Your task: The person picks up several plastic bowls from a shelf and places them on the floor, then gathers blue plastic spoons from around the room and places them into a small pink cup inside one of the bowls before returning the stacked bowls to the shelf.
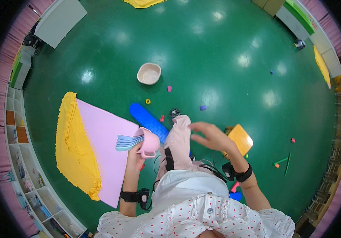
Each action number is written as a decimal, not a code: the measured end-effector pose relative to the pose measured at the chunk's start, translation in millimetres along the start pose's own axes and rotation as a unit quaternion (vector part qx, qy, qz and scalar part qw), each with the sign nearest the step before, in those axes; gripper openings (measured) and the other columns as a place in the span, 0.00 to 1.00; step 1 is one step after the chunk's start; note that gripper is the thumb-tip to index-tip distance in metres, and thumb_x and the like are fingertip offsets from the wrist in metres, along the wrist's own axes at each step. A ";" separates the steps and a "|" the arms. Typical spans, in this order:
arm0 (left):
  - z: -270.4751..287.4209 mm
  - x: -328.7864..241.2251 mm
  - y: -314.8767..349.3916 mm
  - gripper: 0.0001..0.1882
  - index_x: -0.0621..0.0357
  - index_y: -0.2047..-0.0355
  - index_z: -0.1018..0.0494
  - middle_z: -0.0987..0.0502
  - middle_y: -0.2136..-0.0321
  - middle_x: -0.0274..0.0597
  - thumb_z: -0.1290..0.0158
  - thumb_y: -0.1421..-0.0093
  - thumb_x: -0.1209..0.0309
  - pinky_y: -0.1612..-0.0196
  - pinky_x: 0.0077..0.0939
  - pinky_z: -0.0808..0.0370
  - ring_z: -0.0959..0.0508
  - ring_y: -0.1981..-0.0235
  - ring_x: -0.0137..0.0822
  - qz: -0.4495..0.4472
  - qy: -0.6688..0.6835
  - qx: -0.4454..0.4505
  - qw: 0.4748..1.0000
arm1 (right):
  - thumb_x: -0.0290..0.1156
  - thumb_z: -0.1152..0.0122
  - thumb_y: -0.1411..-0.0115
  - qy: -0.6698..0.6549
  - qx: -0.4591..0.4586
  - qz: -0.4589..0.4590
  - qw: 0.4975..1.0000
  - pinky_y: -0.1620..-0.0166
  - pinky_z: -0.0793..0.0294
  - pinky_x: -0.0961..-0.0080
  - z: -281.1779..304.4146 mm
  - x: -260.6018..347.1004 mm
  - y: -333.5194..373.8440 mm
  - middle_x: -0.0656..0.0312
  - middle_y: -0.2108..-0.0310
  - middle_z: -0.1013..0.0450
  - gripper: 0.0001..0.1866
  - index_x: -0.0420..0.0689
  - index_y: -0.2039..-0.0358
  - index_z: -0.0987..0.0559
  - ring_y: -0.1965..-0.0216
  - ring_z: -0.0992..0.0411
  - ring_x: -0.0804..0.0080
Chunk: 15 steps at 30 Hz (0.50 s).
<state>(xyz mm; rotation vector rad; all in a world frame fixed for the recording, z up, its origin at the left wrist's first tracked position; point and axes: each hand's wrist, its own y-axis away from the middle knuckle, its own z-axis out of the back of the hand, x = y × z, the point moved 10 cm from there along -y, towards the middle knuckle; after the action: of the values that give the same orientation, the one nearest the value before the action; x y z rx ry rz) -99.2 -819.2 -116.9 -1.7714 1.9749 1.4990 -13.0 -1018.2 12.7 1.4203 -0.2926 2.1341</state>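
My left hand is closed around a pink cup with a loop handle. The cup is tipped on its side, its mouth toward the left. Several flat light blue pieces, layered like spoon handles, stick out of it; their other ends are hidden inside. My right hand hangs in the air to the right of my pink trouser leg, holding nothing, with its fingers apart. Close behind that hand is a small wooden stool. Under the cup runs a long blue mat-like strip on the floor.
A cream basin stands ahead on the green floor. Small blocks, among them a pink block and a purple block, lie scattered. Left is a pink board with yellow frilled cloth; green sticks lie right.
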 end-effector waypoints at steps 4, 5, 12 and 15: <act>-39.1 -42.5 -102.4 0.27 0.62 0.49 0.41 0.33 0.55 0.41 0.52 0.51 0.82 0.55 0.30 0.30 0.31 0.54 0.35 -0.088 -0.175 0.034 0.980 | 0.36 0.46 0.45 -0.047 0.088 -0.103 0.990 0.60 0.30 0.72 26.9 -46.9 -78.2 0.57 0.58 0.32 0.20 0.43 0.53 0.33 0.60 0.31 0.67; -58.7 -54.0 -123.7 0.28 0.62 0.49 0.41 0.33 0.55 0.42 0.51 0.52 0.82 0.54 0.30 0.30 0.31 0.54 0.35 -0.102 -0.194 0.028 0.975 | 0.36 0.46 0.45 -0.038 0.104 -0.109 0.988 0.60 0.30 0.72 51.4 -50.7 -95.9 0.57 0.58 0.32 0.20 0.43 0.53 0.33 0.60 0.31 0.67; -144.1 -145.4 -213.1 0.26 0.60 0.51 0.39 0.34 0.53 0.42 0.47 0.53 0.80 0.49 0.29 0.37 0.34 0.51 0.34 -0.158 -0.240 0.142 0.947 | 0.34 0.38 0.53 0.115 0.025 0.002 0.993 0.52 0.36 0.68 143.4 -28.8 -241.9 0.51 0.49 0.40 0.34 0.43 0.47 0.41 0.50 0.38 0.57; -182.2 -169.2 -239.8 0.26 0.60 0.52 0.39 0.34 0.53 0.42 0.45 0.53 0.76 0.49 0.28 0.37 0.35 0.51 0.34 -0.190 -0.265 0.183 0.928 | 0.34 0.35 0.56 0.053 0.006 0.063 0.997 0.51 0.36 0.68 170.8 -20.1 -306.8 0.51 0.50 0.39 0.40 0.44 0.44 0.45 0.51 0.38 0.56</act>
<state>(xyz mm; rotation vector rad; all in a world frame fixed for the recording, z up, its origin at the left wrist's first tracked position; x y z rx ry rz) 239.4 -788.0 -56.0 -1.3142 1.4254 1.2119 296.5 -851.9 29.1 1.3210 -0.3359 2.3080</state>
